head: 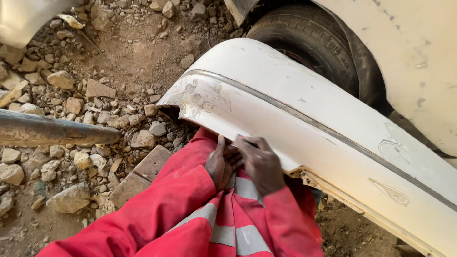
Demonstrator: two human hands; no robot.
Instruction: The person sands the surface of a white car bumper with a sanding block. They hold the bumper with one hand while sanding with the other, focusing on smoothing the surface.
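Note:
A detached white car bumper (pixel 304 114) lies slantwise across my lap, its scuffed corner pointing up and left. My left hand (pixel 220 164) rests at the bumper's lower edge, thumb up against the white surface. My right hand (pixel 261 164) lies beside it, fingers pressed onto the same lower edge. Whether either hand holds a small thing is hidden. Both arms wear red sleeves with grey reflective bands (pixel 240 228).
A black tyre (pixel 309 38) and a white car body panel (pixel 414 52) stand behind the bumper. Rubble and stones (pixel 71 95) cover the dirt at left, with a dusty metal pipe (pixel 52 131) and flat bricks (pixel 143 173) near my knee.

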